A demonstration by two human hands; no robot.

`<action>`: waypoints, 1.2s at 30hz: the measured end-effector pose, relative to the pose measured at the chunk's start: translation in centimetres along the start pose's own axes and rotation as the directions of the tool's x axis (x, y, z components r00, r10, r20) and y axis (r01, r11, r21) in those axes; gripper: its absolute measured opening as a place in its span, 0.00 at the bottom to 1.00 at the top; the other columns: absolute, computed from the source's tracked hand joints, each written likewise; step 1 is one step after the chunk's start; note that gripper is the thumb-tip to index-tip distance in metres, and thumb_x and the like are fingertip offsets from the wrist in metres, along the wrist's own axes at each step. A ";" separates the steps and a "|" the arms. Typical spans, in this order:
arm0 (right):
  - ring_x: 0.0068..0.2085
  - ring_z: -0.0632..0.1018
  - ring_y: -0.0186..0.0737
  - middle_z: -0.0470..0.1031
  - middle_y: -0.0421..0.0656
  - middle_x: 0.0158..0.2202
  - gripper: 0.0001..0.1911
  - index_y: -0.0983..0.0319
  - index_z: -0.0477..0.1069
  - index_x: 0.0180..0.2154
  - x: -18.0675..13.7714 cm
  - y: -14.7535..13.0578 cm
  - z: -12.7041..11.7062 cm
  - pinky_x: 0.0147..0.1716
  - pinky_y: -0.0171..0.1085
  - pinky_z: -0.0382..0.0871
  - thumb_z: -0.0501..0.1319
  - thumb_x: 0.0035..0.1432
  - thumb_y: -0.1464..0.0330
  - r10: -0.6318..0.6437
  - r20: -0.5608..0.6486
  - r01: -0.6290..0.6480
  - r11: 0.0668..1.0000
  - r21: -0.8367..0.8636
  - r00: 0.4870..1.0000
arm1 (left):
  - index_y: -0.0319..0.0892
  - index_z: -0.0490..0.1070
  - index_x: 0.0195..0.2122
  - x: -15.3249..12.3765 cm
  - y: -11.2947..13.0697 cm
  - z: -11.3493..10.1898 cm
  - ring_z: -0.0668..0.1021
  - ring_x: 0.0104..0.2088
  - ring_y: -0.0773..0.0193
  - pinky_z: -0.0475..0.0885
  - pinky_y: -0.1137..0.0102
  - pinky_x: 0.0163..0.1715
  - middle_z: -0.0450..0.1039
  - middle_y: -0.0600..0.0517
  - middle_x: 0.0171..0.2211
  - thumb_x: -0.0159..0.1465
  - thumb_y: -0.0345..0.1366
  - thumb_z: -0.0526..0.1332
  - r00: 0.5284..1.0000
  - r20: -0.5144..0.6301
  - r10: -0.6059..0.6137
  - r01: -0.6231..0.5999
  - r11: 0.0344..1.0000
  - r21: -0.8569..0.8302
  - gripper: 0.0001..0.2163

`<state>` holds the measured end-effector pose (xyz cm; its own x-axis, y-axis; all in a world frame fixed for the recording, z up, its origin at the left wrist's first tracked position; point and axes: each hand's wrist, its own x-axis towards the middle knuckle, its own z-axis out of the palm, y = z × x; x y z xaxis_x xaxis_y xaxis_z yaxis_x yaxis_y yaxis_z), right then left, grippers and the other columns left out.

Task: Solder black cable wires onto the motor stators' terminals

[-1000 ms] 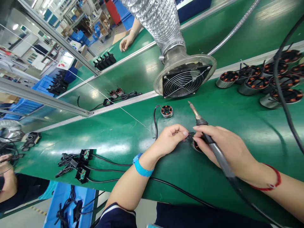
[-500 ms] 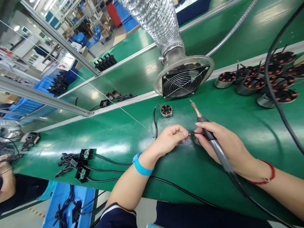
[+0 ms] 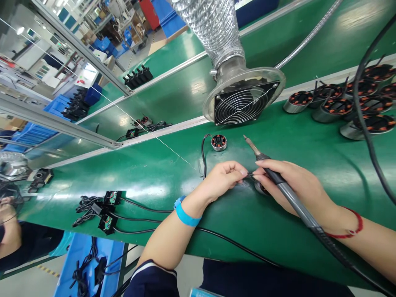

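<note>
My left hand [image 3: 224, 179] is closed in a pinch on a thin dark wire [image 3: 251, 175]. The wire's other end runs to the thumb and fingertips of my right hand [image 3: 301, 187], which also grips a soldering iron [image 3: 287, 196]. The iron points up and away, its tip bare and clear of the wire. Below my right fingertips a round motor stator [image 3: 261, 188] is mostly hidden by that hand. Beyond my left hand, another stator [image 3: 219, 142] with copper windings and a black cable [image 3: 203, 154] stands on the green bench [image 3: 148, 169].
A fume extractor fan [image 3: 244, 105] hangs over the bench's back. Several larger stators [image 3: 298, 102] stand at right, behind a hanging black cable [image 3: 360, 95]. Black housings with circuit boards [image 3: 108, 222] and cords lie at left. A blue bin [image 3: 69, 268] sits below; a co-worker's hand [image 3: 6, 210] is far left.
The soldering iron's tip has swung slightly left and down. My right hand has shifted a little, and more of the stator beneath it shows. The view has moved slightly; both grips stay the same.
</note>
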<state>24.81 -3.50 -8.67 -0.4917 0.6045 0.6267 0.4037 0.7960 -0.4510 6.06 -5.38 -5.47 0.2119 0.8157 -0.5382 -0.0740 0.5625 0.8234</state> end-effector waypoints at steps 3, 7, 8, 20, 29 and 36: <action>0.33 0.80 0.41 0.79 0.40 0.34 0.16 0.56 0.63 0.57 0.1 -0.1 0.0 0.34 0.40 0.75 0.57 0.70 0.70 0.025 0.005 -0.025 1.000 0.007 1.000 | 0.39 0.65 0.26 0.0 0.1 0.1 0.57 0.16 0.78 0.48 0.76 0.20 0.60 0.61 0.18 0.59 0.33 0.63 1.000 -0.016 -0.008 0.007 1.000 -0.019 0.07; 0.34 0.79 0.44 0.78 0.46 0.37 0.15 0.61 0.63 0.55 0.2 -0.4 0.0 0.34 0.42 0.74 0.58 0.69 0.66 0.017 0.025 -0.017 1.000 -0.011 1.000 | 0.40 0.65 0.27 -0.1 0.1 0.0 0.58 0.17 0.77 0.49 0.76 0.20 0.61 0.61 0.18 0.59 0.33 0.62 1.000 -0.030 0.003 -0.004 1.000 -0.028 0.07; 0.34 0.79 0.44 0.77 0.46 0.36 0.14 0.62 0.64 0.54 0.2 -0.5 0.1 0.33 0.43 0.73 0.58 0.69 0.66 0.004 0.034 -0.004 1.000 -0.023 0.999 | 0.40 0.65 0.27 -0.1 0.1 0.0 0.58 0.17 0.77 0.49 0.76 0.20 0.61 0.60 0.18 0.59 0.33 0.62 1.000 -0.026 0.003 -0.004 1.000 -0.028 0.07; 0.35 0.81 0.45 0.79 0.43 0.38 0.15 0.55 0.64 0.54 0.6 -0.8 0.1 0.34 0.43 0.74 0.56 0.68 0.71 0.084 -0.027 -0.085 0.996 -0.023 0.996 | 0.40 0.65 0.28 -0.5 0.3 -0.2 0.65 0.25 0.71 0.60 0.73 0.30 0.65 0.59 0.23 0.63 0.32 0.61 0.981 -0.035 0.190 -0.168 0.929 0.329 0.07; 0.38 0.82 0.44 0.78 0.44 0.38 0.15 0.54 0.65 0.55 0.9 0.3 -3.0 0.37 0.39 0.76 0.58 0.68 0.71 0.057 -0.095 -0.056 0.998 0.015 0.994 | 0.42 0.70 0.49 1.0 2.2 -3.9 0.71 0.33 0.65 0.65 0.71 0.38 0.69 0.56 0.30 0.64 0.34 0.61 0.803 -0.349 0.484 -0.125 0.708 0.695 0.12; 0.36 0.81 0.44 0.79 0.45 0.37 0.10 0.55 0.65 0.51 1.3 -0.1 -4.1 0.34 0.39 0.75 0.56 0.69 0.68 0.007 -0.099 -0.011 0.999 -0.036 0.995 | 0.43 0.77 0.49 1.7 4.2 -3.5 0.78 0.37 0.58 0.69 0.68 0.38 0.79 0.51 0.34 0.63 0.39 0.63 0.883 -0.351 0.312 0.144 0.532 0.834 0.14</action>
<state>27.28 -2.88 -5.20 -0.4102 0.6043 0.6830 0.4369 0.7876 -0.4345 2.74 -1.15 -3.54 -0.1782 0.9429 -0.2815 0.8039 0.3045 0.5109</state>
